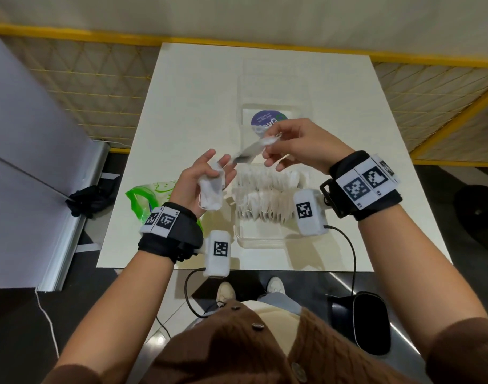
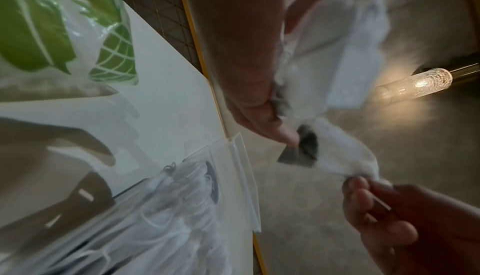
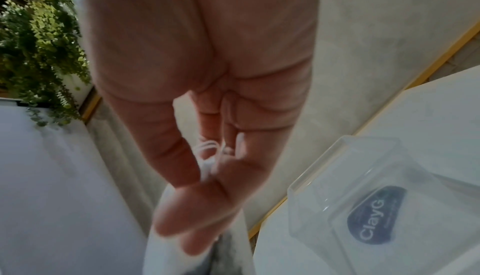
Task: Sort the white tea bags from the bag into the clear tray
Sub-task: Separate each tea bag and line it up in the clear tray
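Tea bag [image 1: 252, 151] pinched at one end by right hand [image 1: 301, 145], stretched in the air above clear tray [image 1: 260, 239] toward left hand [image 1: 206, 181], which clutches a small bunch of further white bags [image 1: 211, 194], presumably to separate one from the cluster. Below, tray near the table's [image 1: 181, 106] front edge already packed with upright rows of bags, its open lid [image 1: 273, 87] reaching toward the far edge. Green-printed bag [image 1: 143, 198] lying at the front left corner, contents unseen.
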Demonstrator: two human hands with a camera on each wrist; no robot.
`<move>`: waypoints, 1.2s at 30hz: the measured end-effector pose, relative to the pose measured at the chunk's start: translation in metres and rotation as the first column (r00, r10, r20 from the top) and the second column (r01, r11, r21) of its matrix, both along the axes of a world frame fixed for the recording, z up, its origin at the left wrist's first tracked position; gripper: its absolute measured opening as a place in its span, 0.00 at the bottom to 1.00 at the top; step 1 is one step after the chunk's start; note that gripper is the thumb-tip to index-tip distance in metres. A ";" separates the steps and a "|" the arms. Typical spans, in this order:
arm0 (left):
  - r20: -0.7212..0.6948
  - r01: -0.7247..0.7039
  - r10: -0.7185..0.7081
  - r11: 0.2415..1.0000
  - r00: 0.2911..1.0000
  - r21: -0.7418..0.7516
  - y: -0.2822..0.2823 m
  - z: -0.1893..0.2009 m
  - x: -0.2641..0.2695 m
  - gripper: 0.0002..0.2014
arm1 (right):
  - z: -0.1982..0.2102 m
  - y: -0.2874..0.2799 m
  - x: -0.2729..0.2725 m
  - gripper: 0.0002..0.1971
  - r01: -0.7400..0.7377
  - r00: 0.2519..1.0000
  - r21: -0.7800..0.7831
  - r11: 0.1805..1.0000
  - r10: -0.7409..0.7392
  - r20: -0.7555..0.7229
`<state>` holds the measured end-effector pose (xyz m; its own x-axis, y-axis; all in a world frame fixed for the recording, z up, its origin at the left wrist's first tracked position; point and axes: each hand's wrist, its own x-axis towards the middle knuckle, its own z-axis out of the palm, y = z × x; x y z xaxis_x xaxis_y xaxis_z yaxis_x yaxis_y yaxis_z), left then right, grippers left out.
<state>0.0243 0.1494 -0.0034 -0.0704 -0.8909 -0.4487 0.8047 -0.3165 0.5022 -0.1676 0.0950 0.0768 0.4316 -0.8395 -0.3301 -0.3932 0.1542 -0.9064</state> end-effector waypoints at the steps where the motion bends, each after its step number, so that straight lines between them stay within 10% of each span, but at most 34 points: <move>1: -0.001 -0.008 0.008 1.000 1.000 -0.015 0.001 0.001 -0.001 0.19 | 0.000 0.000 -0.003 0.05 0.013 1.000 0.012 1.000 -0.013 0.018; 11: 0.043 -0.036 0.045 0.982 0.998 -0.185 -0.006 0.012 -0.012 0.15 | -0.019 0.018 0.014 0.24 0.001 0.976 -0.032 1.000 -0.008 -0.217; 25: 0.343 0.064 -0.036 0.995 0.939 -0.072 0.000 0.011 -0.014 0.09 | -0.020 0.021 0.021 0.04 0.029 0.998 -0.024 0.999 -0.031 -0.061; 36: 0.311 0.032 0.000 0.995 0.950 -0.098 -0.003 0.007 -0.012 0.06 | -0.015 0.017 0.014 0.17 0.146 0.989 0.013 0.989 -0.147 0.027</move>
